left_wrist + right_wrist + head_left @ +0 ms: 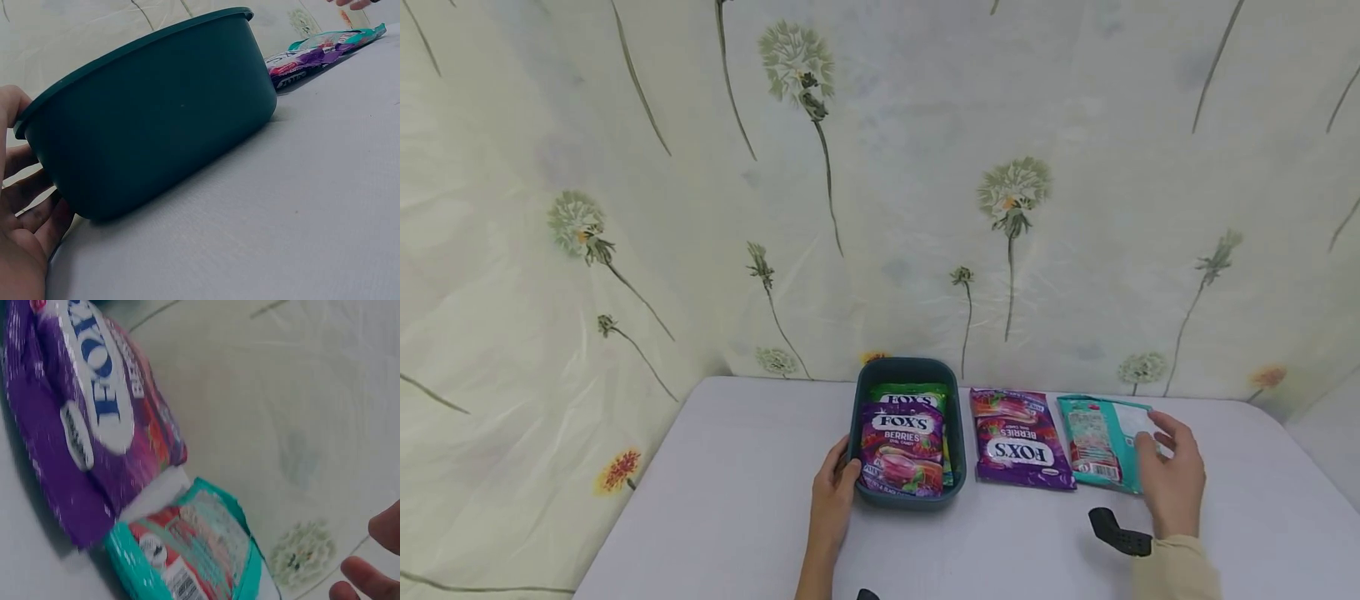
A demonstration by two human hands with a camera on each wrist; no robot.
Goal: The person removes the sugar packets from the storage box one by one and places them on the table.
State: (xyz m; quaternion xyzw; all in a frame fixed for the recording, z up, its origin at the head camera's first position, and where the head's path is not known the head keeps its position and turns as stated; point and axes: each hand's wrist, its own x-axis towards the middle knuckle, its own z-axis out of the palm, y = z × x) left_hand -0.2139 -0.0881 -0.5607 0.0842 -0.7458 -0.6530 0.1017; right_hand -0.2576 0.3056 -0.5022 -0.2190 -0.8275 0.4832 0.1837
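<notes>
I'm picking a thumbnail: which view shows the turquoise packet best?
Head: the turquoise packet shows nearly whole, the right hand overlapping one edge. Right wrist crops it at the bottom; left wrist shows only a foreshortened strip.

Inside the tub [910, 502], we read "FOX'S" in large letters on the purple packet [901, 454], with "BERRIES" below it and a smaller line that looks like "OVAL CANDY". On the green packet [910, 389] under it in the tub, we make out "FOX'S", partly covered. Just right of the tub, the second purple packet [1021, 437] shows us "FOX'S" and "BERRIES" upside down. Farther right of the tub, we see a barcode [1107, 471] on the teal packet [1086, 433]; its fine print is too small for us to read.
</notes>
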